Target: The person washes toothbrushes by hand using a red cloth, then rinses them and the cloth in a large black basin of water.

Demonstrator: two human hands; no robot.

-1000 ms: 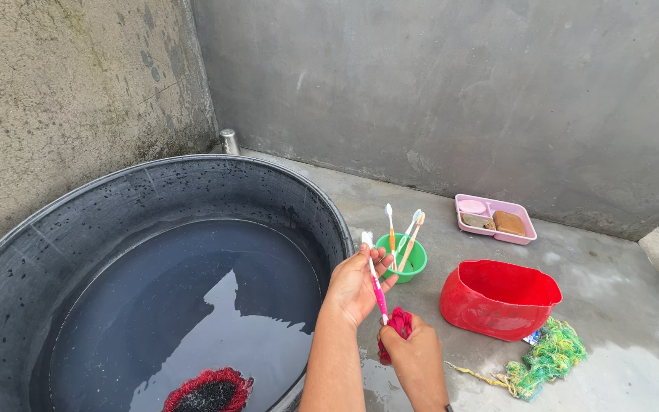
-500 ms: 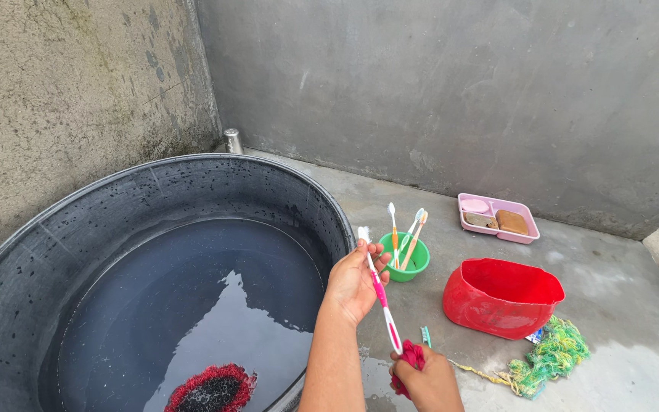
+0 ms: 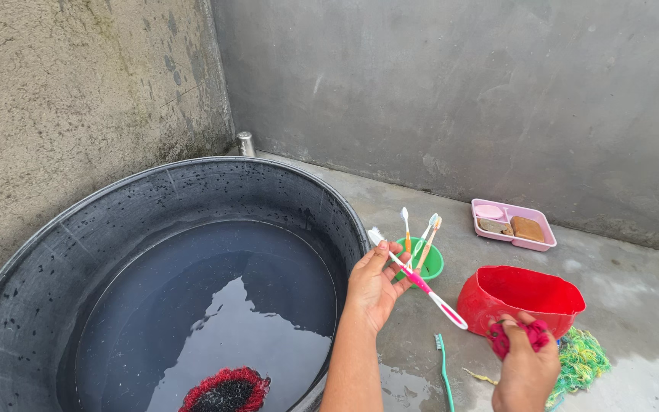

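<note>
Held at an angle above the rim of the black tub (image 3: 62,252), a pink-and-white toothbrush (image 3: 419,279) is pinched near its head end by the fingers of the left hand (image 3: 375,286), with the bristles (image 3: 375,235) pointing up-left and the handle sloping down to the right. The left hand is partly closed, thumb and fingertips being pressed on the neck of the brush while the palm stays open. The right hand (image 3: 526,366) is curled shut around a small red cloth (image 3: 516,333), just beside the free end of the handle but not touching it. The brush is judged light, stiff and probably wet and slippery; a firmer hold would be had at the thicker middle of the handle, not at the thin neck. The cloth is judged soft and limp, to be gathered in the fist. Dark water and a red-edged black scrubber (image 3: 224,389) are contained in the tub. On the concrete floor (image 3: 612,282), a teal toothbrush (image 3: 444,366) is laid near the right hand; a green cup (image 3: 430,263) with three toothbrushes is set behind the left hand, a red basin (image 3: 524,294) to the right, a green net scrubber (image 3: 581,358) beside it, and a pink soap tray (image 3: 514,225) near the back wall.
</note>
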